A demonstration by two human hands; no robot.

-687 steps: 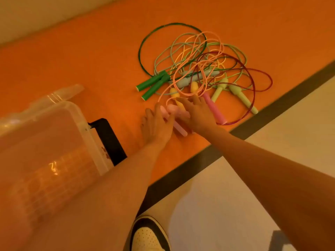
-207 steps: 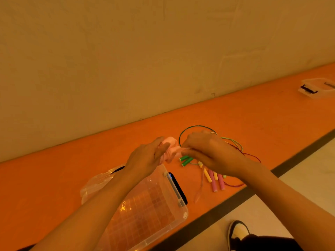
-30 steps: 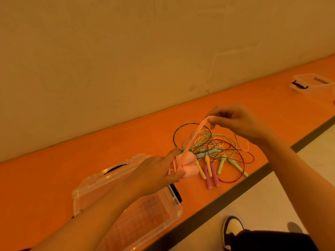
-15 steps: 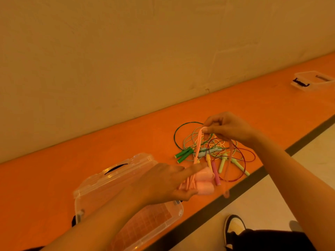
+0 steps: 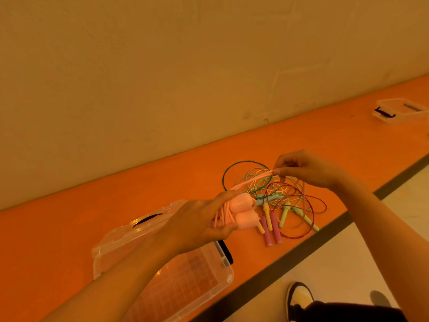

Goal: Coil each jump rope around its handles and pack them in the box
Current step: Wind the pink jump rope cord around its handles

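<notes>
Jump ropes left to coil: a tangled heap of green, yellow, dark red and pale cords (image 5: 274,189) with stick handles lies on the long orange counter (image 5: 69,228), well apart from a second clear box (image 5: 399,111).
Box: clear lidded plastic storage box (image 5: 167,270), open, sits below the left hand.
Left hand (image 5: 199,225): closed round two stubby pink handles (image 5: 241,211) and the turns already on them.
Right hand (image 5: 308,169): pinches the thin pink cord (image 5: 253,181), drawn taut.
Doing it well: keep tension even, lay turns side by side, tuck the tail before boxing.
</notes>
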